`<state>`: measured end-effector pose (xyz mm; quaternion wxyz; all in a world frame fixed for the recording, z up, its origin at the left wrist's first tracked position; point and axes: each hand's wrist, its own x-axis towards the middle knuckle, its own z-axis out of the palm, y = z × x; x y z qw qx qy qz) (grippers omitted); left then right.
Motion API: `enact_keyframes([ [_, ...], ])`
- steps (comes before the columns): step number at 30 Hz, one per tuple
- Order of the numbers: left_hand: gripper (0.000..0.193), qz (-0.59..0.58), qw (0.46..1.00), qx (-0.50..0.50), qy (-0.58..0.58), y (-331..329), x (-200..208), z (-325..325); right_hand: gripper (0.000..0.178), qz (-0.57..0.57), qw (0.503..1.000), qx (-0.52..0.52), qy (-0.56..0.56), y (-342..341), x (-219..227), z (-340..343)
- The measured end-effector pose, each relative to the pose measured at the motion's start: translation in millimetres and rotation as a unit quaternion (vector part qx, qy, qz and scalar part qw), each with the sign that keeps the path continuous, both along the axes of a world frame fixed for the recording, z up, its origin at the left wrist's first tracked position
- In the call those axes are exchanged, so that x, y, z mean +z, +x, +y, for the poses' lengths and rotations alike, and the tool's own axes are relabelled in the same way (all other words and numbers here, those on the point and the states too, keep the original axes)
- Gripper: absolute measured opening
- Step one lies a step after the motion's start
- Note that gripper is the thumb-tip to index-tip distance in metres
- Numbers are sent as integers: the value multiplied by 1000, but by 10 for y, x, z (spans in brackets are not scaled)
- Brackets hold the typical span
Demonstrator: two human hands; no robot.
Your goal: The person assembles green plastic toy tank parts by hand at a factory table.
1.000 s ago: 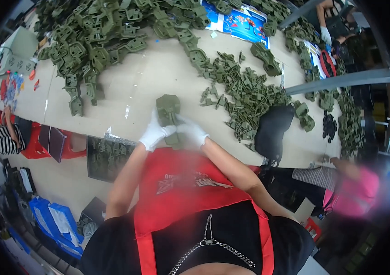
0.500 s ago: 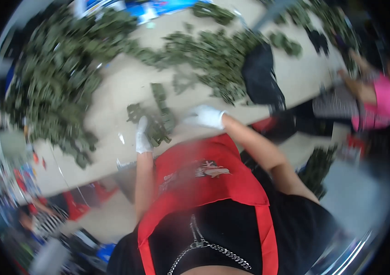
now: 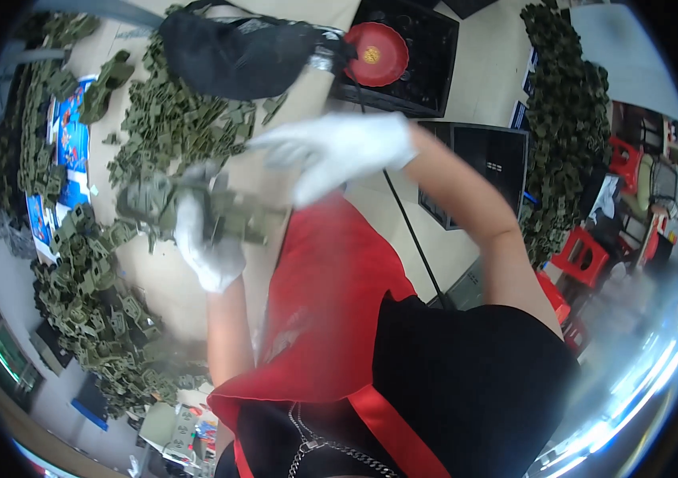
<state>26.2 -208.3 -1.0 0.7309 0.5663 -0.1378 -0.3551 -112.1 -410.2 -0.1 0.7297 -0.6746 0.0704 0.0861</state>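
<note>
While clasping blurred green part (image 3: 239, 217) in left hand (image 3: 207, 253), just left of red apron (image 3: 331, 267), points one end toward apron, with long axis roughly crosswise; holds right hand (image 3: 355, 151) apart, fingers extended, just beyond apron.

Olive part (image 3: 239, 219) in L. hand (image 3: 205, 240): plast., matt. R. of grip: apron (image 3: 327, 271), matt cloth. Below: neck chain (image 3: 309, 444), shiny metal.

No readable lettering or numbers.
</note>
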Motion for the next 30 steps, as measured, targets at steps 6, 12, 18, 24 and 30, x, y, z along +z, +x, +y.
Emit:
enact_keyframes([
  [6, 55, -443, 808, -233, 312, -62, -141, -638, 81, -17, 992, -124, -18, -397, 34, -345],
  [12, 67, -626, 677, -53, 384, -25, -936, -32, 57, 307, 632, -664, -257, -1694, -1790, -655],
  [18, 61, -676, 613, -119, 392, -315, -1556, 448, 52, 501, 781, -278, -249, -747, -3383, 85],
  [24, 59, -654, 625, -129, 406, -381, -1505, 337, 38, 532, 766, -219, -288, -169, -3553, -16],
  [30, 69, -616, 618, -150, 465, -209, -1515, 531, 37, 422, 856, -109, -277, -312, -3931, -116],
])
